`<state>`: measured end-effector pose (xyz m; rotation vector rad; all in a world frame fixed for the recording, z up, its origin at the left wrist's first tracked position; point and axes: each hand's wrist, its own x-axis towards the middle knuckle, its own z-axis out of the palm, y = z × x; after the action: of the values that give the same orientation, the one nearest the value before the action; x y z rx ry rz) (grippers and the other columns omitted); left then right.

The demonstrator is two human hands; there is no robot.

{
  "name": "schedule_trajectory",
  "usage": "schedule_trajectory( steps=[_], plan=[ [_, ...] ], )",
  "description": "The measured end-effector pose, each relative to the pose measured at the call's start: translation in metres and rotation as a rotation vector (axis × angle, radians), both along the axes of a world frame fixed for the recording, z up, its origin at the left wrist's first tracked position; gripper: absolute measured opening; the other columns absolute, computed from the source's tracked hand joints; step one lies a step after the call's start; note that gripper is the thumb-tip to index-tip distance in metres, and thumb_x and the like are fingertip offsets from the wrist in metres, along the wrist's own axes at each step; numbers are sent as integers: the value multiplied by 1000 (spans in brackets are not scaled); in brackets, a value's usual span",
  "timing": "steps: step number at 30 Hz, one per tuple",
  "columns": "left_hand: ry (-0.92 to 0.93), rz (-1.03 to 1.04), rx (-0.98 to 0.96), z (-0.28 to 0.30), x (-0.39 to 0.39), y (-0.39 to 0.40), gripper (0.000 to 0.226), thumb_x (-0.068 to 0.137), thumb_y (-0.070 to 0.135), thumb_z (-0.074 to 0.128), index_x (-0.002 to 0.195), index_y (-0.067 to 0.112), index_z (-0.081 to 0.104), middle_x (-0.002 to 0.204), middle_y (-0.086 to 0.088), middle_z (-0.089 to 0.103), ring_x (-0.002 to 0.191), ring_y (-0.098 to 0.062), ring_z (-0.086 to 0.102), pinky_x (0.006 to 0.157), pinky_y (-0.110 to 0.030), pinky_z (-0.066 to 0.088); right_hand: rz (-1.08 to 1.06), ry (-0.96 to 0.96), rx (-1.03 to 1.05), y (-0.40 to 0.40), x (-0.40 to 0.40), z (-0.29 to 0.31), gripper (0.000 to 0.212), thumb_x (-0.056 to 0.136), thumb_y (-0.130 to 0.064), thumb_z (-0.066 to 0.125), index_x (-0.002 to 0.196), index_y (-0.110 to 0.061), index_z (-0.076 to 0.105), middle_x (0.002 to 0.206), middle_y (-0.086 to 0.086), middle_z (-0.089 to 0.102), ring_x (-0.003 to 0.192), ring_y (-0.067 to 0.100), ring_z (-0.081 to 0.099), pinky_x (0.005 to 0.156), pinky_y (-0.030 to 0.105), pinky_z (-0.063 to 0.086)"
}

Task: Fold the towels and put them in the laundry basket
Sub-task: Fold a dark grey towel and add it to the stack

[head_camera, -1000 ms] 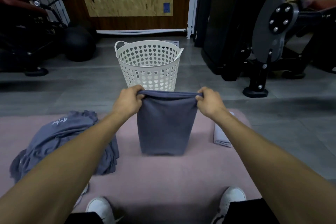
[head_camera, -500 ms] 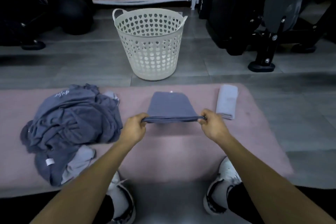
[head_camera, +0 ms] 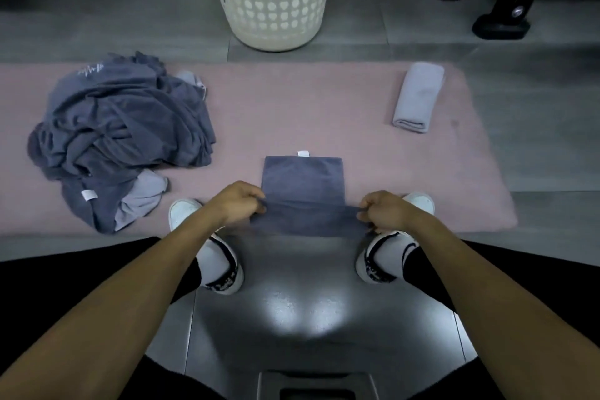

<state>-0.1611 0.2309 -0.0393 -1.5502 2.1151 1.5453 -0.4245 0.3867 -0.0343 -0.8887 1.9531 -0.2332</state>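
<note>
Corners of the dark towel point(head_camera: 303, 182), laid at the mat's point(head_camera: 324, 114) near edge, were pinched by the left hand point(head_camera: 238, 203) and right hand point(head_camera: 384, 213); edges were best aligned evenly before folding forward.

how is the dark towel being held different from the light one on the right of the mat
The dark grey towel is partly spread on the pink mat, its near edge pinched by the left hand and right hand; the pale lilac towel is untouched. It is narrow and already folded; the dark one is wider. Neither is in the laundry basket.
</note>
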Motion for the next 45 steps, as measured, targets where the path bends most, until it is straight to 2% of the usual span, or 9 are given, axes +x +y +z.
schedule_trajectory(
  steps=[8,18,24,29,32,35,38,41,45],
  plan=[
    [223,490,66,-57,-43,-52,24,90,16,68,72,18,51,74,-10,61,66,-19,54,67,-34,49,-264,163,-214,-73,-21,-51,12,92,-17,56,92,-9,65,93,11,66,91,27,60,75,24,41],
    [-46,343,-169,-143,-83,-96,9,100,23,48,95,16,47,87,-3,57,79,-19,52,71,-22,36,-300,227,-138,-138,-43,-139,22,96,-23,53,107,-7,63,106,11,67,94,26,60,74,21,38],
    [52,476,-173,-165,-85,-97,10,98,26,51,99,16,53,88,-2,61,82,-18,55,75,-23,40,-343,213,-260,-139,-51,-157,19,96,-20,55,108,-8,64,90,-1,61,82,15,56,74,17,40],
    [-5,554,-241,-160,-95,-91,8,98,27,51,95,20,51,85,0,60,84,-24,60,71,-21,39,-350,185,-286,-141,-50,-162,18,96,-22,56,106,-9,63,91,5,66,85,21,62,84,33,53],
    [-95,400,-465,-154,-94,-85,20,94,21,52,113,15,50,110,-9,58,100,-29,57,81,-34,46,-238,293,-338,-138,-47,-157,19,96,-21,53,110,-10,60,104,8,64,93,25,61,82,37,53],
    [-88,-110,-807,-164,-89,-65,46,88,21,54,132,8,49,141,-18,43,128,-35,41,108,-46,37,39,523,-373,-130,-32,-155,40,92,-12,55,131,-6,51,135,15,50,119,30,51,95,39,49],
    [-104,-575,-844,-186,-81,-48,58,95,39,41,147,13,39,156,-17,27,143,-36,27,117,-50,22,378,570,-420,-119,4,-167,60,83,-14,63,138,1,45,146,23,42,134,40,41,110,51,36],
    [-207,-557,-785,-199,-69,-56,67,96,51,32,154,20,20,162,-9,10,149,-30,9,120,-49,9,690,461,-340,-94,24,-184,65,94,-38,40,149,-5,30,157,17,23,146,33,22,118,47,21],
    [-386,-265,-678,-192,-72,-49,69,97,54,22,155,17,12,162,-10,8,148,-34,7,120,-50,6,659,547,-227,-78,-5,-188,76,94,-58,17,154,-10,13,162,9,11,149,25,11,121,40,5]
  ],
)
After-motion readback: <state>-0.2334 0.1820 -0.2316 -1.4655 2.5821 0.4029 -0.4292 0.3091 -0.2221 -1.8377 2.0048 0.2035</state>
